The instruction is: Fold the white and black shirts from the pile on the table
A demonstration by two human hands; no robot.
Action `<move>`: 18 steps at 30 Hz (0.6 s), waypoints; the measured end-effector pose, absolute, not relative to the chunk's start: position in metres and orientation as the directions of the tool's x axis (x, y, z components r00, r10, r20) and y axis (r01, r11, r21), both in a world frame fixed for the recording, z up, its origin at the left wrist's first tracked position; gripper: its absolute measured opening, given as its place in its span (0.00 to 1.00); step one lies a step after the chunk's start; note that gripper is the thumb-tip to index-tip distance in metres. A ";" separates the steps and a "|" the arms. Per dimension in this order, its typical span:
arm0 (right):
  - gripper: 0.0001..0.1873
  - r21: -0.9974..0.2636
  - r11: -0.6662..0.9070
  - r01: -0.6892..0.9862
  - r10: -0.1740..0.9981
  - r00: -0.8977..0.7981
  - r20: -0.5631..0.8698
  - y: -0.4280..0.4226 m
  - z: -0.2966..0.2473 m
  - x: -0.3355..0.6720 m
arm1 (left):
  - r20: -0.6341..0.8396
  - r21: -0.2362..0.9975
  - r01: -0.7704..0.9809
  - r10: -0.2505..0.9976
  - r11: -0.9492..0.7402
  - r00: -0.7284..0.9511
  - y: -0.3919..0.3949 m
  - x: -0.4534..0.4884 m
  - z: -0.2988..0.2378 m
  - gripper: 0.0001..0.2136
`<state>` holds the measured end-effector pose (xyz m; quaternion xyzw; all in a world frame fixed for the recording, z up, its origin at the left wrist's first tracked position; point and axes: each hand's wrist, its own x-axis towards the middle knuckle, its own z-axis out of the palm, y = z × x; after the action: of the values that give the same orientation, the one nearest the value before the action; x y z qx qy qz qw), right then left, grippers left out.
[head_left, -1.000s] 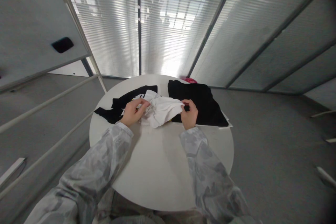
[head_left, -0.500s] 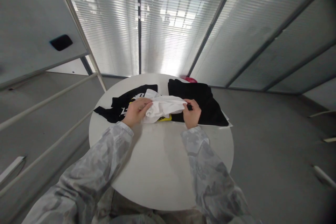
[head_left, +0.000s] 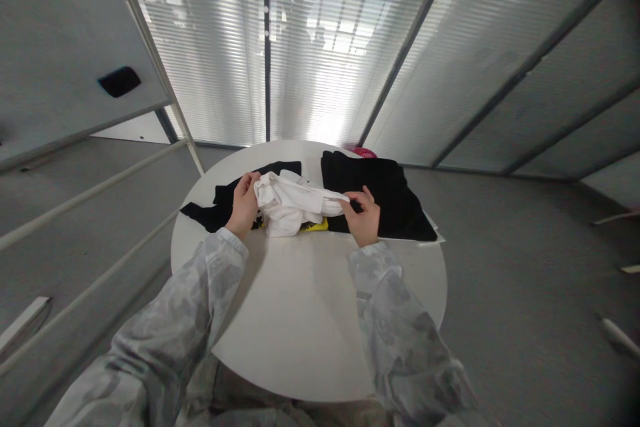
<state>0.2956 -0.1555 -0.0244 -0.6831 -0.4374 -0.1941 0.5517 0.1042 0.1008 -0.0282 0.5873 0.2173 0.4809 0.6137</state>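
A crumpled white cloth garment (head_left: pixel 293 203) is stretched sideways between my two hands, above the far half of the table; its exact kind I cannot tell. My left hand (head_left: pixel 245 205) is closed on its upper left end. At the right end, my right hand (head_left: pixel 363 215) pinches the fabric between thumb and fingers. Partly under the white garment lies a black garment (head_left: pixel 205 215) reaching out to the left. A yellow patch (head_left: pixel 316 225) shows below the white cloth. Behind and beside my right hand is a folded black garment (head_left: pixel 383 193), lying flat.
Everything lies on a round white table (head_left: pixel 310 320). White sheets (head_left: pixel 436 235) stick out from beneath the folded black garment. Something red (head_left: pixel 364 152) shows at the table's far edge. A white metal frame (head_left: pixel 100 187) stands on the left, and a glass partition (head_left: pixel 320 47) with blinds rises behind.
My left hand has risen and shifted slightly left, lifting the left end of the white garment. My right hand has come slightly lower on its end.
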 end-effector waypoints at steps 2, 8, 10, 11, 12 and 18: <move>0.08 -0.690 0.079 0.719 0.427 0.601 0.675 -0.154 -0.027 0.296 | 0.288 0.935 -0.327 0.838 -0.141 0.463 0.100 0.104 -0.028 0.21; 0.12 -0.900 0.226 0.372 0.565 0.702 0.433 -0.154 -0.025 0.291 | 0.381 0.918 -0.115 0.759 -0.380 0.528 0.090 0.095 -0.021 0.24; 0.10 -0.910 0.222 0.351 0.562 0.716 0.413 -0.155 -0.025 0.292 | 0.431 0.845 0.034 0.718 -0.533 0.547 0.085 0.092 -0.019 0.21; 0.10 -0.914 0.213 0.345 0.555 0.727 0.403 -0.155 -0.025 0.292 | 0.458 0.799 0.091 0.698 -0.595 0.550 0.083 0.090 -0.018 0.19; 0.11 -0.918 0.205 0.340 0.544 0.740 0.396 -0.155 -0.026 0.293 | 0.489 0.756 0.123 0.679 -0.643 0.548 0.081 0.089 -0.018 0.16; 0.11 -0.911 0.218 0.349 0.454 0.790 0.411 -0.152 -0.027 0.296 | 0.731 0.507 -0.158 0.325 -0.847 0.601 0.080 0.078 -0.012 0.13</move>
<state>0.2964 -0.1525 -0.0271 -0.6242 -0.3217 0.0371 0.7109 0.0782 0.0804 -0.0121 0.8523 0.0490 0.4442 0.2719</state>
